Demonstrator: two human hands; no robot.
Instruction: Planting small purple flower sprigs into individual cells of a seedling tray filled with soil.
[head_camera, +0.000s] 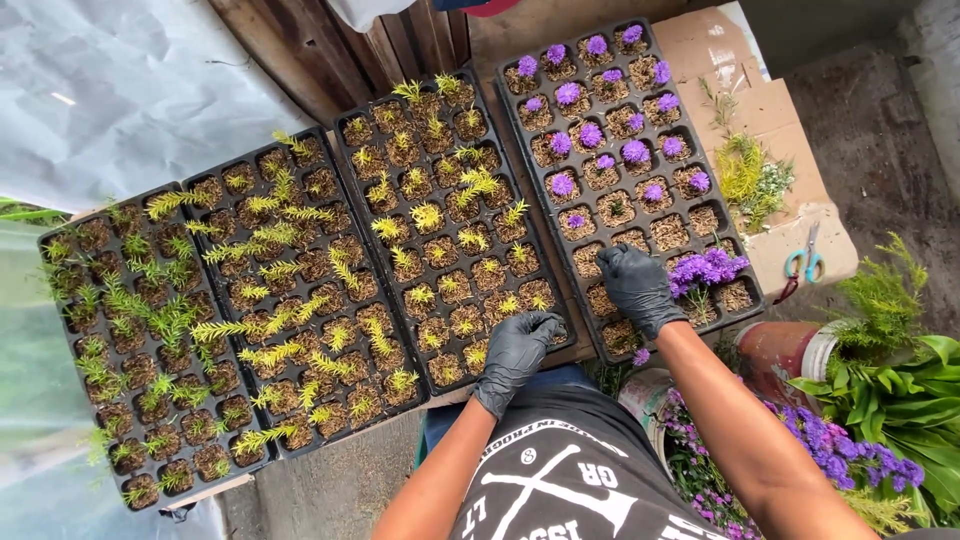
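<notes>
A person in black gloves works over four black seedling trays on a bench. The right hand, fingers curled loosely and empty as far as can be seen, presses into the soil cells at the near end of the purple-flower tray, just beside a loose bunch of purple cuttings. The left hand, fingers bent and slightly spread, rests on the near corner of the yellow-cutting tray, left of the flower tray. Scissors lie on cardboard to its right.
</notes>
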